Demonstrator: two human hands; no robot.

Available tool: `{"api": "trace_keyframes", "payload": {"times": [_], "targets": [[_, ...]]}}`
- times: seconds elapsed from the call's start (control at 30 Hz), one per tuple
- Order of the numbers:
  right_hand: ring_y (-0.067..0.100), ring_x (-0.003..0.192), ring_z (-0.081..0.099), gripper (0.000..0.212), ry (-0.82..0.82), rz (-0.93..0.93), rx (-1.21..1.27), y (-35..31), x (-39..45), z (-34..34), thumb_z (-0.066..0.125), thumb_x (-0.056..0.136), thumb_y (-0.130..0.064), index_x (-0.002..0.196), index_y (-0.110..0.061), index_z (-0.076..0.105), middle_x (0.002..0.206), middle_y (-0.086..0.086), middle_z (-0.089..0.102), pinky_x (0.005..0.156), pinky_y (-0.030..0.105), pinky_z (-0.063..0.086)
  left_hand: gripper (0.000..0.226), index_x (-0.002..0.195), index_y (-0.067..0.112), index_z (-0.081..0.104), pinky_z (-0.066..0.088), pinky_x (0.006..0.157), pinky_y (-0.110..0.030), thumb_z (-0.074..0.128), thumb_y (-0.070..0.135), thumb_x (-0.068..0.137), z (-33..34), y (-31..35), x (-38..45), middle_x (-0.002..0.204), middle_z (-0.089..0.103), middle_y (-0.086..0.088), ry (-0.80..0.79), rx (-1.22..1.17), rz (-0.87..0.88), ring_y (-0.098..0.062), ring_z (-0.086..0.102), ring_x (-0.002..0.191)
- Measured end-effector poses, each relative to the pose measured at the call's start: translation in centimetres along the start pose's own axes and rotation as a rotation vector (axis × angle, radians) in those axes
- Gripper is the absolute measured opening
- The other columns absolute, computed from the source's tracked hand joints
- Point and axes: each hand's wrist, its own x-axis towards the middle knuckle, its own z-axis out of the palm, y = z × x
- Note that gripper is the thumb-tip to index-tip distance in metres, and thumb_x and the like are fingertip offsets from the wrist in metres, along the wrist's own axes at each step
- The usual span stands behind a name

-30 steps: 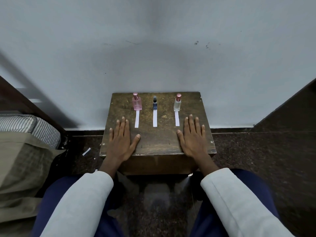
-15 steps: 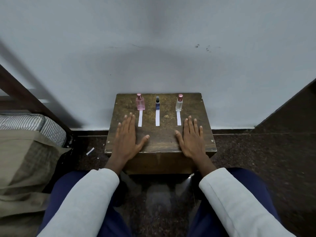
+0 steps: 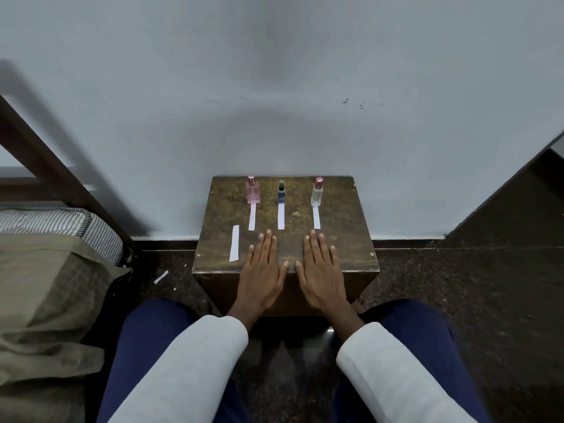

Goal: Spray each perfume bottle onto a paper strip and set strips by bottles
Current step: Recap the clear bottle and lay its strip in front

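Three perfume bottles stand in a row at the back of a small wooden table: a pink bottle, a slim dark blue bottle and a clear bottle with a pink cap. In front of each lies a white paper strip: left strip, middle strip, right strip. A fourth strip lies at the table's left. My left hand and my right hand rest flat, side by side, on the table's front edge, holding nothing.
A pale wall rises right behind the table. A bed with a striped pillow and an olive cover is at the left, beside a dark wooden frame. A scrap of paper lies on the dark floor. A dark panel stands at the right.
Both hands have slid inward until their thumbs nearly meet at the table's front middle. The left hand's move uncovered a fourth strip at the table's left. The view has shifted.
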Motion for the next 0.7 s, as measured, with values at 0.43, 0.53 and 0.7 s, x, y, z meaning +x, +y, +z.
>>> {"api": "trace_keyframes", "payload": {"times": [0.43, 0.53, 0.7], "targets": [[0.026, 0.164, -0.005, 0.073, -0.067, -0.020, 0.023, 0.0, 0.2, -1.2, 0.014, 0.108, -0.053, 0.169, -0.014, 0.006, 0.178, 0.008, -0.003, 0.131, 0.049, 0.005, 0.079, 0.171, 0.008, 0.008, 0.002, 0.133, -0.041, 0.008, 0.057, 0.108, -1.1, 0.6, -0.3, 0.181, -0.001, -0.010, -0.034, 0.039, -0.004, -0.023, -0.002, 0.167], [0.027, 0.164, -0.004, 0.077, -0.057, -0.026, 0.031, 0.0, 0.1, -1.2, 0.007, 0.104, -0.056, 0.169, -0.014, 0.007, 0.178, 0.008, -0.002, 0.131, 0.050, 0.006, 0.074, 0.171, 0.008, 0.006, 0.001, 0.134, -0.041, 0.020, 0.052, 0.114, -1.1, 0.7, -0.4, 0.181, -0.003, -0.010, -0.045, 0.045, -0.007, -0.023, -0.003, 0.167], [0.026, 0.164, -0.004, 0.073, -0.047, -0.029, 0.053, 0.2, 0.3, -1.0, 0.016, 0.108, -0.054, 0.169, -0.015, 0.006, 0.178, 0.007, -0.002, 0.131, 0.050, 0.006, 0.085, 0.171, 0.009, 0.005, 0.009, 0.136, -0.047, 0.000, 0.060, 0.105, -1.2, 0.9, -0.2, 0.180, -0.005, -0.010, -0.068, 0.047, -0.022, -0.024, -0.004, 0.167]]}}
